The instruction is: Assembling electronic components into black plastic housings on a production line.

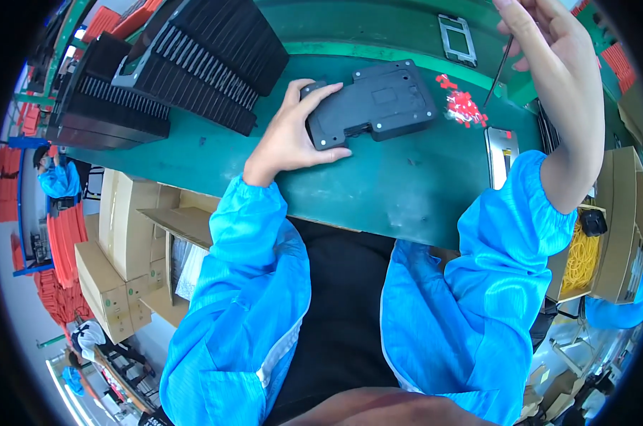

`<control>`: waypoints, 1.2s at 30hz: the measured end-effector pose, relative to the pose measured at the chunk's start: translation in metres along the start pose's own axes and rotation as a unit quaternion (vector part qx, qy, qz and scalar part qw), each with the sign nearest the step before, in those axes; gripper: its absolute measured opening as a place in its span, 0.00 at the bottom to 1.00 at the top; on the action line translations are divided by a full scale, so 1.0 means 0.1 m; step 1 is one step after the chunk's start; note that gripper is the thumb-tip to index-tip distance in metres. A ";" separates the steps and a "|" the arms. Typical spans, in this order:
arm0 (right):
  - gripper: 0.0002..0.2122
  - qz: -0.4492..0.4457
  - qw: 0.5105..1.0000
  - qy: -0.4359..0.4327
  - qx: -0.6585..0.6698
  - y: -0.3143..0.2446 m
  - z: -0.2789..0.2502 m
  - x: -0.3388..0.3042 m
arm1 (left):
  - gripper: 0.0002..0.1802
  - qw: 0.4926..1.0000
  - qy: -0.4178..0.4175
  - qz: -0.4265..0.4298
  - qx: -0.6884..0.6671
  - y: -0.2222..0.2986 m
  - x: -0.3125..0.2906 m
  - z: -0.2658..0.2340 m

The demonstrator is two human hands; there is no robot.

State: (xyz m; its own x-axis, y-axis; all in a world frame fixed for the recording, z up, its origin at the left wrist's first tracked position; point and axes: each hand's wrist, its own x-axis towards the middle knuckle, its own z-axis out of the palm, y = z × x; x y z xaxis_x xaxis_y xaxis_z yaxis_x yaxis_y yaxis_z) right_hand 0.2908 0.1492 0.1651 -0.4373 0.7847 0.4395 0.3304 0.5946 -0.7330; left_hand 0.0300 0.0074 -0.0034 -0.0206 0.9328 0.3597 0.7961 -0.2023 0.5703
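1. Black ribbed plastic trays (158, 78) stacked at far left of green work mat (407, 192), well apart from both hands; brown cardboard boxes (122, 241) sit below the table edge.
2. Left hand (293, 135) clamps near end of black moulded plastic housing with corner screws (375, 103): fingers over top edge, thumb along the lower edge, probably to steady it. Blue sleeve, forearm comes in from below.
3. Housing lies flat on mat, centre of table; long axis runs left-right, tilted slightly up to the right, broad end pointing away from left hand.
4. Pile of small red plastic bits (463, 108) just beside housing's right end, within easy reach.
5. Right hand (542, 35) raised above mat, fingertips pinching thin dark tweezers (498, 74), tips angled down towards red pile.
6. Grey framed rectangular part (456, 39) lies farther back; silver flat panel (501, 153) near right forearm.
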 end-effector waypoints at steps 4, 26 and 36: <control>0.11 -0.007 1.000 -0.002 -0.001 0.01 -0.02 0.00 | 0.45 0.991 -0.096 -0.065 -0.075 -0.21 0.19 -0.13; 0.16 -0.148 0.988 0.013 -0.049 0.03 -0.04 0.07 | 0.45 0.997 -0.063 0.025 0.030 0.08 -0.01 -0.13; 0.17 0.031 0.984 -0.076 0.156 1.39 0.97 0.27 | 0.29 0.945 0.102 -0.104 -0.293 -0.33 0.61 -0.03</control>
State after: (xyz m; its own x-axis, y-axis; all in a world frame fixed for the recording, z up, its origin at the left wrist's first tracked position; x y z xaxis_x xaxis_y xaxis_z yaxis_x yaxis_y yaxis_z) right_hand 0.2439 0.2356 0.0251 -0.5523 0.7685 0.3230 0.0987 0.4451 -0.8900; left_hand 0.0006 0.0703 0.0018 -0.3033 0.9061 0.2950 0.2912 -0.2067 0.9341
